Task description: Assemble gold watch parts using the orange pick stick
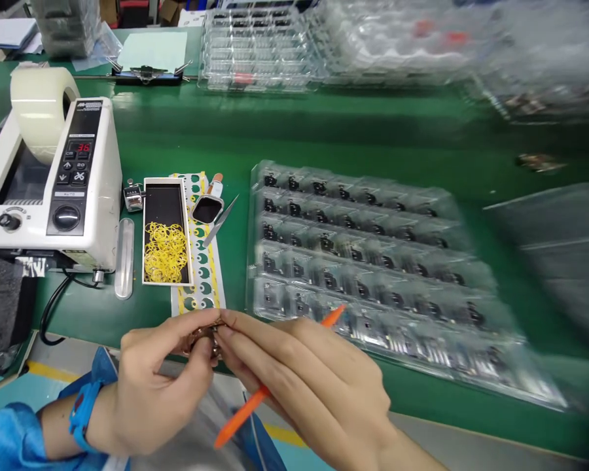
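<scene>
My left hand (144,386) pinches a small copper-coloured metal part (194,339) between thumb and fingers, close to the table's front edge. Much of the part is hidden by the fingers. My right hand (319,383) meets it from the other side, its fingertips at the part. An orange pointed plastic stick (243,417) is tucked in the right hand, one end sticking out below and the other above the knuckles. Just beyond the hands lies a white sheet of yellow-edged die-cut pieces (216,278), partly under a box of yellow rings (165,252).
On the left stands a tape dispenser (86,196), with a clear plastic strip (124,258) beside it. A watch (207,209) and tweezers (220,222) lie by the box. A clear compartment tray (348,255) holding black parts spans the right; stacked trays (255,52) and a clipboard (152,52) sit behind.
</scene>
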`<state>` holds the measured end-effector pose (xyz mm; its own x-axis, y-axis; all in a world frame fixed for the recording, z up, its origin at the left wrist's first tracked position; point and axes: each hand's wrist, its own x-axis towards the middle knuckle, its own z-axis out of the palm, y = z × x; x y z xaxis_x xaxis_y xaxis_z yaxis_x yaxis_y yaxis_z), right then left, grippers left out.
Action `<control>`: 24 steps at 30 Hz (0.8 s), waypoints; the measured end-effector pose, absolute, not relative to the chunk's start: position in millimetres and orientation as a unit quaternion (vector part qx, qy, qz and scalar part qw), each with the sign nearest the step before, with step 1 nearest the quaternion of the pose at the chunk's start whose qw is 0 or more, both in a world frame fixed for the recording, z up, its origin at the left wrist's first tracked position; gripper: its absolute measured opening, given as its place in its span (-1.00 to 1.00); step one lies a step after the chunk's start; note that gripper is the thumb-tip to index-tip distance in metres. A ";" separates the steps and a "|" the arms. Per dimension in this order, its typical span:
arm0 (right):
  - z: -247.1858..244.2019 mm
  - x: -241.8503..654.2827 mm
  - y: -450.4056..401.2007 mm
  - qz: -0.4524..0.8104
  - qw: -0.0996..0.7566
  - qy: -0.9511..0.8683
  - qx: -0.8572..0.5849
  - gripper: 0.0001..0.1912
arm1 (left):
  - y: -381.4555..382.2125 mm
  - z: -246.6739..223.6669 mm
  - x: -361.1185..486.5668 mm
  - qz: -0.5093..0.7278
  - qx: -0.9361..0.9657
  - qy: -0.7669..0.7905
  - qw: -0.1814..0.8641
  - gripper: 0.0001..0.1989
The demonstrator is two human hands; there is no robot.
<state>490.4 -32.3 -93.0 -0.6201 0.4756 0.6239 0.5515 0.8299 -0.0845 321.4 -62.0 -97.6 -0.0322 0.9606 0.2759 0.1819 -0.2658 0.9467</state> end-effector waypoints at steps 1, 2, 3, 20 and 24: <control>-91.6 489.5 -32.9 -0.058 0.338 -0.899 -0.273 -0.88 | -64.2 -97.2 321.6 0.535 0.593 0.481 0.360 -0.66; -90.6 488.3 -33.7 -0.059 0.350 -0.898 -0.262 -0.88 | -66.8 -96.8 321.8 0.538 0.596 0.480 0.353 -0.67; -89.9 487.1 -34.6 -0.062 0.361 -0.895 -0.254 -0.89 | -69.5 -96.5 321.9 0.538 0.601 0.481 0.344 -0.67; -96.4 478.6 -71.9 -0.126 0.425 -0.846 -0.294 -0.94 | -101.4 -92.6 324.3 0.550 0.642 0.467 0.259 -0.69; -108.2 469.4 -74.3 -0.120 0.465 -0.814 -0.328 -0.93 | -101.7 -97.6 324.0 0.540 0.618 0.473 0.320 -0.71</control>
<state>469.4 -74.3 -108.2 -0.3526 0.4230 0.8347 0.6454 0.7558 -0.1104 324.0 -101.7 -97.6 -0.0302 0.9305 0.3650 0.2393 -0.3478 0.9065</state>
